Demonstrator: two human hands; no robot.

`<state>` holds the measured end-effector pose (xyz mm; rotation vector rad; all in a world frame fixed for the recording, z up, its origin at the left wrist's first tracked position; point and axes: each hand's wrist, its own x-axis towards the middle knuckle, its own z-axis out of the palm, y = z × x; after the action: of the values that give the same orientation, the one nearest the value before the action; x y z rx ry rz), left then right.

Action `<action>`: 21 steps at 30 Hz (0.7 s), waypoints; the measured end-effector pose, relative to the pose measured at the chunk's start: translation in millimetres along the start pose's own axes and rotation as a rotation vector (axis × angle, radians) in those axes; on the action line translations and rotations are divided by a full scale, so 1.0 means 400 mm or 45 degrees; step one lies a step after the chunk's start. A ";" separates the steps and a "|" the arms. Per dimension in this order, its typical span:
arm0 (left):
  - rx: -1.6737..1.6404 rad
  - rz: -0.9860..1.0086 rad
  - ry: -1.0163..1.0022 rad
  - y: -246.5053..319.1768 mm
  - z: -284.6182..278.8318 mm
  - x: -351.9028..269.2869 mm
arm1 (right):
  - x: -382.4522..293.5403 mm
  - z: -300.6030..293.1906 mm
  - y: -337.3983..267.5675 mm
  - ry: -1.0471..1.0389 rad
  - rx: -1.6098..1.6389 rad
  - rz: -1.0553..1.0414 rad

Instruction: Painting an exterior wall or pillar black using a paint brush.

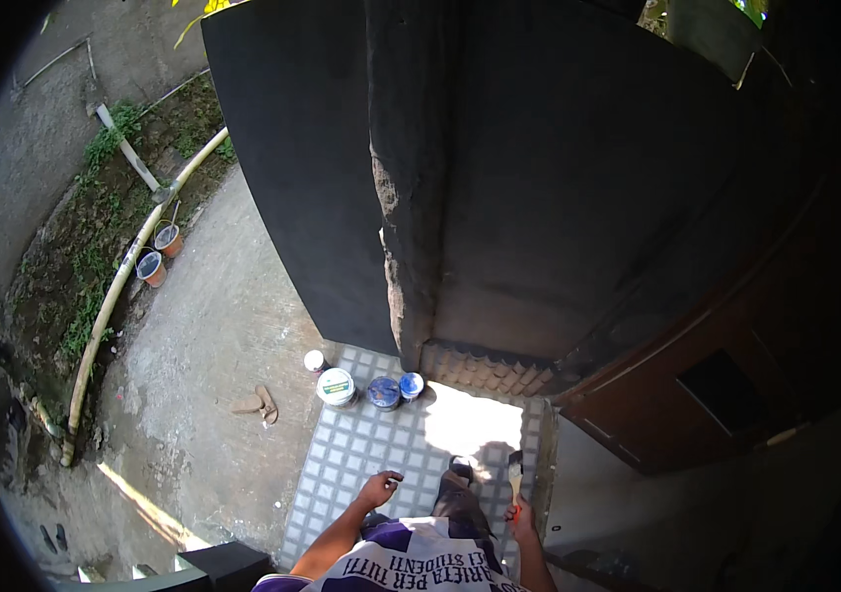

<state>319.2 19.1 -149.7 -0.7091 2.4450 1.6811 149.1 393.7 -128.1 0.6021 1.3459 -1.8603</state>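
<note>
My right hand (521, 516) grips a paintbrush (515, 473) by its handle, with the dark bristles pointing away from me above the tiled floor (346, 451). Loosely curled and holding nothing, my left hand (380, 489) hangs over the tiles on the other side of my body. Ahead of it stand a tub with a white lid (335, 386), a blue-topped tub (383, 393), a smaller blue-topped container (411, 385) and a small white-topped can (314, 360). A dark wall (583, 185) rises before me, with a pillar (413, 222) whose edge is chipped.
A bright sunlit patch (474, 422) covers some tiles. Brown sandals (256, 404) lie on the concrete at left. Two buckets (152, 268) stand beside a long pipe (121, 277) along a planted strip. A brown door (657, 399) is at right, and a row of curved tiles (491, 368) edges the wall's foot.
</note>
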 end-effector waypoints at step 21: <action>-0.118 -0.442 1.273 -0.069 0.002 0.067 | -0.220 1.159 -1.357 -0.028 -0.587 -2.306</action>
<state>307.0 3.3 -182.5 -2.2714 2.4699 1.4898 -202.7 74.3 411.8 -1.3722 2.4849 -2.4270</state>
